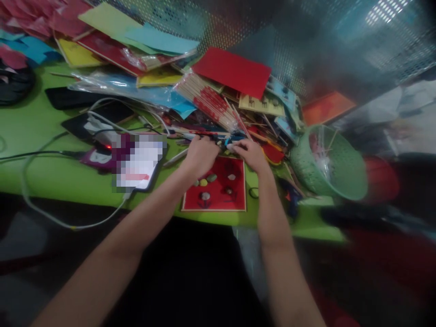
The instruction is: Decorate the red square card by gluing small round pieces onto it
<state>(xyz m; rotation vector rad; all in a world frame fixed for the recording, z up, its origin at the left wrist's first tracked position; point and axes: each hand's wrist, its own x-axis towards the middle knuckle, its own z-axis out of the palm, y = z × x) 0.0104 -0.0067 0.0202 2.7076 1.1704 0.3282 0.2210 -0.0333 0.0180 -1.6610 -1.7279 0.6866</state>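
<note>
My left hand (201,155) is over the far left corner of a red square card (220,200), its fingers curled and their tips hidden. Across from it, my right hand (252,153) pinches something small and pale near the card's far right corner. Small dark and blue items (225,142) lie between the two hands; their kind is too blurred to tell. On the card are several pebbles, among them a yellow pebble (203,182), a grey-green pebble (211,177) and a whitish pebble (231,177). Dark drawn lines show near the pebbles.
A lit phone (145,163) with a cable lies left, beside a purple power adapter (95,156). Behind are bundled red-tipped sticks (211,100), a red sheet (233,70) and coloured papers. At right are a green basket (306,159) and a dark blue tool (292,200).
</note>
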